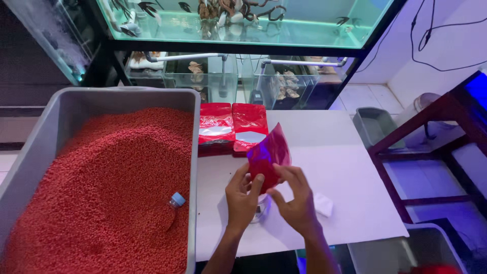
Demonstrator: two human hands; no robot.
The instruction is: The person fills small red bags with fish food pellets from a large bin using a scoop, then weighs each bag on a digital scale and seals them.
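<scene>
A white tabletop [345, 167] carries the work, set in a dim room lit blue at the right, with glass fish tanks [243, 20] stacked on a dark rack along the far side. At the left, a large grey tub [66, 109] takes up much of the near view; it is heaped with small red pellets [111, 182], and a small plastic bottle with a pale blue cap [175, 202] lies half sunk in them near the tub's right wall. Just right of the tub's far corner, two filled red pouches [232, 127] lie side by side on the tabletop, touching each other. Nearer, at the middle, the left hand [242, 195] and the right hand [297, 200] both pinch an empty red pouch [268, 155], held upright and tilted above the tabletop, fingers closed on its lower edge. A clear round object under the hands is mostly hidden by them. A small white scrap [323, 204] lies just right of the right hand. Farther right, off the tabletop, a small grey tray [375, 124] sits on the tiled floor beside a dark red frame [426, 122]. Black cables [431, 35] hang on the white far wall.
</scene>
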